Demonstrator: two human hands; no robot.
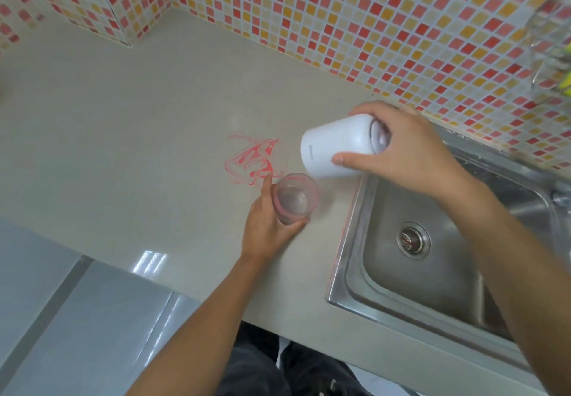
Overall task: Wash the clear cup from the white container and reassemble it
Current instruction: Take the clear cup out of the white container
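Observation:
My left hand (268,225) grips the clear cup (295,199) from its left side; the cup stands upright on the beige counter (139,148), just left of the sink. A pinkish tint shows on its wall. My right hand (404,151) holds the white container (333,148) tipped on its side above the counter, its mouth pointing left and down toward the cup. The container and the cup are apart.
A red smear (253,160) marks the counter just behind the cup. The steel sink (438,256) with its drain (412,239) lies to the right. A mosaic tile wall (340,18) runs behind. A clear bag or container (553,43) hangs at the far right.

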